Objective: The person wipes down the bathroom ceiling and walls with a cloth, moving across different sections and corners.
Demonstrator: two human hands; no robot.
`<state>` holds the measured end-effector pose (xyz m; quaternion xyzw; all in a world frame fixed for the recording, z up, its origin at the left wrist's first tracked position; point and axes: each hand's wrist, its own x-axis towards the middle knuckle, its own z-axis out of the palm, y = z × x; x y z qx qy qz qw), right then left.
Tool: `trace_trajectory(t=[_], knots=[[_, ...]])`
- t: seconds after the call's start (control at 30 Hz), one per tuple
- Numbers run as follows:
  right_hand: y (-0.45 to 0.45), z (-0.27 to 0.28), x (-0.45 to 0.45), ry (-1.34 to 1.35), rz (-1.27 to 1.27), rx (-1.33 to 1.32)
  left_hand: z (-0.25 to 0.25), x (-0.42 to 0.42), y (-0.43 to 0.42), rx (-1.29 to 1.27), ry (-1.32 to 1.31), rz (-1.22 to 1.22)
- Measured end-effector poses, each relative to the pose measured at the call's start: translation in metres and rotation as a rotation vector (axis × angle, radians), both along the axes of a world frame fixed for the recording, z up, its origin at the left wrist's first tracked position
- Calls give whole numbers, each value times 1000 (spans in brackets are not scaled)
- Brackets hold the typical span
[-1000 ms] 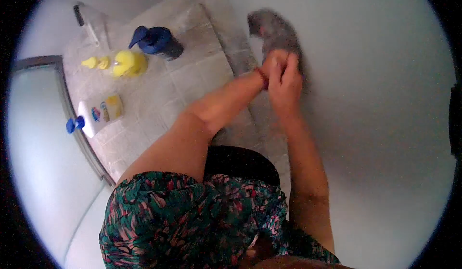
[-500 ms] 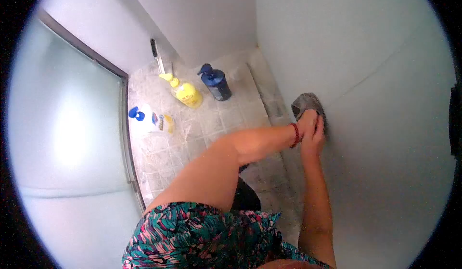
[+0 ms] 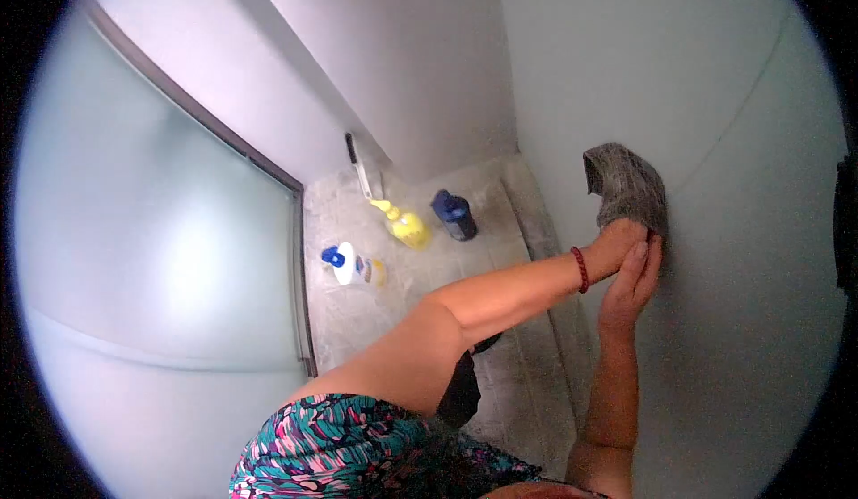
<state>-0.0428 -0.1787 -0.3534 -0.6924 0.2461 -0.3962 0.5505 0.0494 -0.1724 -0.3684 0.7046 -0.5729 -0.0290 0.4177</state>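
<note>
A grey cloth (image 3: 630,186) lies pressed flat against the pale wall (image 3: 742,258) on the right. My left hand (image 3: 618,247), with a dark red bead bracelet (image 3: 581,269) at its wrist, grips the lower end of the cloth; its fingers are partly hidden by the fabric. My right hand (image 3: 633,286) is just below, its fingers together and touching the left hand and the cloth's lower edge. Whether it also grips the cloth cannot be made out.
On the tiled floor (image 3: 344,329) stand a blue pump bottle (image 3: 458,219), a yellow pump bottle (image 3: 407,229) and a white bottle with a blue top (image 3: 353,265). A black-handled tool (image 3: 357,167) leans behind them. A frosted glass panel (image 3: 179,258) is at the left.
The view has tilted up and shifted, showing more wall and glass. Both hands and the cloth now appear further right, and more of the cloth shows spread on the wall.
</note>
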Motion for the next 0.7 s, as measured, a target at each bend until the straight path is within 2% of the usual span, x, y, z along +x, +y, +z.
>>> trace_trajectory(t=[0.13, 0.2, 0.23, 0.37, 0.43, 0.5, 0.53, 0.6, 0.63, 0.7], knots=[[6, 64, 20, -37, -21, -10, 67, 26, 5, 150, -83, 43], [5, 98, 19, -78, 0, -62, 103, 29, 8, 248, 10, -21], [8, 111, 16, -52, -2, -48, 111, 25, 16, -33, 224, -127], [-7, 168, -7, -56, 87, -75, 162, 1, 18, -149, 244, -112], [-23, 169, -3, -145, 207, -122, 170, 24, 1, -32, -136, 85], [-25, 181, -1, -247, 210, -193, 203, 42, -13, 170, -328, 95], [-27, 182, -1, -341, 215, -277, 196, 43, -17, 178, -331, 86], [-34, 159, -5, -340, 171, -273, 171, 46, -22, 218, -896, 33], [-35, 155, -12, -270, 254, -251, 157, 44, -15, -115, -921, -33], [-36, 144, -24, -121, 378, -130, 142, 35, -12, -44, -814, -95]])
